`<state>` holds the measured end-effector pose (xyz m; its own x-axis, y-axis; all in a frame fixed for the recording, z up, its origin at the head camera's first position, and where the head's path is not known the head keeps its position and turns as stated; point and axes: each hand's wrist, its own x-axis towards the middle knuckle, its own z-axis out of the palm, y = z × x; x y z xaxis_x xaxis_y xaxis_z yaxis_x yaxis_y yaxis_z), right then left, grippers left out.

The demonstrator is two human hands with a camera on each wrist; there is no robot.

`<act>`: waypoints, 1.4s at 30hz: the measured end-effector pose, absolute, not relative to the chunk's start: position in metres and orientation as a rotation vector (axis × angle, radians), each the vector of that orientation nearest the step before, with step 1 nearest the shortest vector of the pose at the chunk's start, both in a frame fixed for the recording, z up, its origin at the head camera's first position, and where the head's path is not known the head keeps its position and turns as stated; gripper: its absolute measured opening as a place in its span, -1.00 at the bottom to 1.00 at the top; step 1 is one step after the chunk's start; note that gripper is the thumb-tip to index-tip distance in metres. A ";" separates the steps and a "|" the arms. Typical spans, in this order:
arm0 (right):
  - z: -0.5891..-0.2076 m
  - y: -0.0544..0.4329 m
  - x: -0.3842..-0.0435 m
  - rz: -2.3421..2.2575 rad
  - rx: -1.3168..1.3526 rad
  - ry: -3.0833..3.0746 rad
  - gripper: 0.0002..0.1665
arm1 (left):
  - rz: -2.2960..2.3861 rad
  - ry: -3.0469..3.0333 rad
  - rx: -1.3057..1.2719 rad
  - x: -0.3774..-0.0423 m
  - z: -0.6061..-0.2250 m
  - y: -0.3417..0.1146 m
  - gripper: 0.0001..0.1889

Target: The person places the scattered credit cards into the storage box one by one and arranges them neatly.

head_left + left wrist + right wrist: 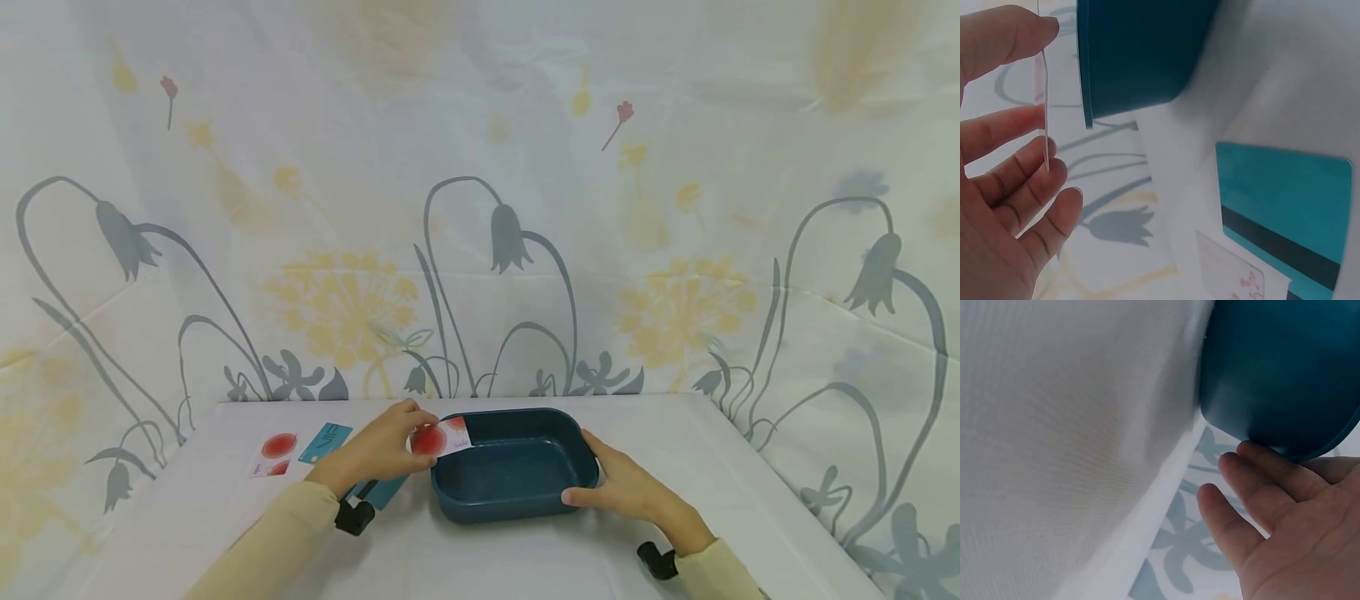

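Observation:
My left hand [382, 442] pinches a white card with red circles [441, 437] between thumb and fingers, over the left rim of a dark teal rectangular dish [517, 510]. Edge-on, the card [1045, 119] looks like a thin line in the left wrist view, beside the dish [1135, 56]. My right hand [633, 487] holds the dish's right end, thumb at the near corner and fingers along the side wall. In the right wrist view, its fingers [1269, 472] lie against the outside of the dish [1272, 381]. The dish's inner floor shows bare in the head view.
Left of the dish, a red-and-white card [273, 454] and a teal card [324, 442] lie on the white table [525, 562]. A teal card with a black stripe [1285, 212] lies partly beneath my left forearm in the head view. A flower-print cloth [480, 125] hangs behind the table.

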<state>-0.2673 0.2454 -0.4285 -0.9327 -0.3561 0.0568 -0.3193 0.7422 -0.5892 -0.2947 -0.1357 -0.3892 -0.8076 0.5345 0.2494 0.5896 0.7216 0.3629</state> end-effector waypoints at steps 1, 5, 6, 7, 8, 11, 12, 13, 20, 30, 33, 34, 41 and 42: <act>-0.429 0.246 -0.267 -0.962 -0.557 2.874 0.28 | -0.657 -2.796 -0.924 -0.296 -0.389 -0.134 -0.51; -0.430 0.246 -0.266 -0.977 -0.553 2.862 0.29 | -0.637 -2.792 -0.958 -0.299 -0.389 -0.126 -0.51; -0.430 0.247 -0.266 -0.978 -0.557 2.859 0.29 | -0.637 -2.791 -0.968 -0.300 -0.389 -0.124 -0.51; -0.431 0.247 -0.266 -0.976 -0.556 2.857 0.29 | -0.640 -2.792 -0.974 -0.300 -0.388 -0.122 -0.51; -0.431 0.247 -0.266 -0.973 -0.557 2.857 0.30 | -0.640 -2.788 -0.982 -0.301 -0.387 -0.120 -0.51; -0.431 0.247 -0.267 -0.963 -0.581 2.862 0.28 | -0.634 -2.790 -0.994 -0.303 -0.385 -0.114 -0.50; -0.431 0.247 -0.267 -0.960 -0.587 2.865 0.27 | -0.635 -2.787 -1.003 -0.304 -0.384 -0.112 -0.50; -0.430 0.247 -0.267 -0.957 -0.591 2.867 0.27 | -0.628 -2.787 -1.008 -0.305 -0.383 -0.110 -0.50; -0.429 0.246 -0.268 -0.943 -0.582 2.875 0.26 | -0.558 -2.786 -1.047 -0.314 -0.378 -0.094 -0.49; -0.430 0.245 -0.269 -0.913 -0.557 2.910 0.31 | -0.477 -2.822 -1.095 -0.325 -0.372 -0.069 -0.50; -0.430 0.244 -0.269 -0.910 -0.549 2.913 0.32 | -0.446 -2.821 -1.121 -0.329 -0.375 -0.060 -0.51; -0.430 0.244 -0.269 -0.911 -0.545 2.912 0.32 | -0.443 -2.823 -1.131 -0.330 -0.375 -0.057 -0.51; -0.429 0.244 -0.269 -0.920 -0.538 2.904 0.31 | -0.394 -2.859 -1.181 -0.335 -0.375 -0.036 -0.51; -0.429 0.244 -0.269 -0.924 -0.539 2.900 0.31 | -0.389 -2.863 -1.182 -0.335 -0.374 -0.034 -0.52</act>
